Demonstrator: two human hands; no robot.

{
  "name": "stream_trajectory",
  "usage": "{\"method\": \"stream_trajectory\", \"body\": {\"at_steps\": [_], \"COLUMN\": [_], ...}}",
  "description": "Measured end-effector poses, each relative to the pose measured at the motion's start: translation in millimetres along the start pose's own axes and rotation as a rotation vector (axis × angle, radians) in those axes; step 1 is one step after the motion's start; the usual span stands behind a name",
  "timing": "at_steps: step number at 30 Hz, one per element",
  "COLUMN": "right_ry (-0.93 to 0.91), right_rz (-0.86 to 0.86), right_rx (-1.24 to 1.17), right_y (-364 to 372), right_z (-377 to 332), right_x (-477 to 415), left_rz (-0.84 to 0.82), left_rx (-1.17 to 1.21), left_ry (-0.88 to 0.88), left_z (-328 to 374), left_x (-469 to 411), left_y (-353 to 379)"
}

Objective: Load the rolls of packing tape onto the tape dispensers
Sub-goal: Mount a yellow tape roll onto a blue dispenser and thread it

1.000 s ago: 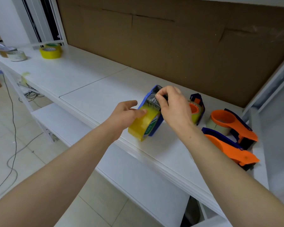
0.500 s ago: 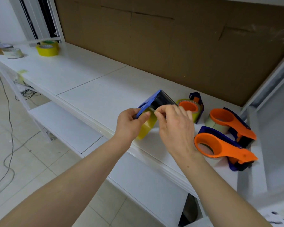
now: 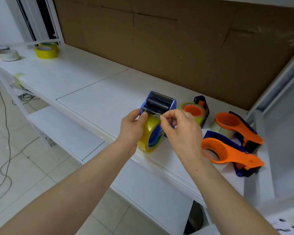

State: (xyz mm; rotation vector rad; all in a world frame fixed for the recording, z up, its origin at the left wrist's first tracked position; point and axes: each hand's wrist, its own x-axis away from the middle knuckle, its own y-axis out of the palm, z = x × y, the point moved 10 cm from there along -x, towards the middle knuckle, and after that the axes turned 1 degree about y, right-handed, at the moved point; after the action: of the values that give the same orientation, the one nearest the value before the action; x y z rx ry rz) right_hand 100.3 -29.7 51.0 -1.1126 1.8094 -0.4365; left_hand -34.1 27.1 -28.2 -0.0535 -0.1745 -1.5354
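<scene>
Yellow tape rolls [image 3: 46, 52] lie at the far left end of the white shelf [image 3: 92, 92], with a pale roll [image 3: 9, 55] beside them. Nearer the middle, the left hand [image 3: 131, 128] grips the blue dispenser [image 3: 158, 102] by its left side, fingers curled behind it and the thumb pressed on the tape just below the black roller. A yellow roll [image 3: 148, 138] sits loaded in this dispenser, over the shelf's front edge; whether it rests on the shelf is unclear. The right hand [image 3: 182, 128] pinches the loose tape end [image 3: 157, 115] between thumb and forefinger, its other fingers loosely curled. Just right of it a second loaded dispenser [image 3: 194, 112] lies flat, orange hub up. Farther right lie two orange-handled dispensers [image 3: 227, 152], each with a roll in it.
</scene>
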Motion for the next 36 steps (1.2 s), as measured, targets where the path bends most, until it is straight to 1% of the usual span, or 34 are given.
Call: {"method": "stream_trajectory", "body": {"at_steps": [5, 9, 11, 15, 18, 20, 23, 25, 28, 30, 33, 35, 36], "right_ry": [0.025, 0.118, 0.079, -0.065, -0.124, -0.15, -0.181, -0.206, -0.188, -0.157, -0.145, -0.133, -0.122], "right_rz": [0.057, 0.053, 0.117, 0.288, 0.323, 0.341, 0.346, 0.333, 0.335, 0.34, 0.319, 0.285, 0.263], "right_rx": [0.072, 0.103, 0.117, 0.205, 0.279, 0.352, 0.393, 0.4, 0.356, 0.303, 0.273, 0.248, 0.226], "right_y": [-5.4, -4.3, -11.0, -30.7, -36.8, -40.8, -45.7, -46.2, -49.6, -52.2, -50.4, -47.6, -46.2], "right_z": [6.8, 21.9, 17.2, -4.7, -10.6, -13.2, -14.6, -13.9, -9.7, -6.6, -5.6, -3.8, -2.0], "right_x": [-2.5, -2.0, -2.3, -0.2, 1.5, 1.6, -2.3, -5.5, -10.0, -13.5, -18.3, -21.6, -23.5], "left_rz": [0.063, 0.049, 0.043, 0.037, 0.058, 0.069, 0.085, 0.084, 0.048, -0.002, -0.082, -0.101, -0.096], "left_rx": [0.034, 0.097, 0.073, -0.026, -0.152, -0.287, -0.508, -0.573, -0.652, -0.667, -0.6, -0.589, -0.622], "left_ry": [-0.037, -0.058, -0.048, 0.049, 0.104, 0.193, 0.317, 0.378, 0.414, 0.428, 0.402, 0.391, 0.401], "left_z": [-1.5, -2.0, -1.2, 8.1, 7.8, 13.3, 26.0, 33.4, 30.0, 29.1, 25.9, 23.3, 23.4], "left_x": [-4.7, -6.0, -5.1, -3.4, -6.1, -6.5, 3.6, 8.7, 5.6, 8.6, 13.8, 12.1, 11.7], "left_y": [0.9, 4.3, 6.9, 15.0, 16.3, 19.5, 28.3, 33.2, 38.0, 43.9, 49.8, 50.1, 49.5]}}
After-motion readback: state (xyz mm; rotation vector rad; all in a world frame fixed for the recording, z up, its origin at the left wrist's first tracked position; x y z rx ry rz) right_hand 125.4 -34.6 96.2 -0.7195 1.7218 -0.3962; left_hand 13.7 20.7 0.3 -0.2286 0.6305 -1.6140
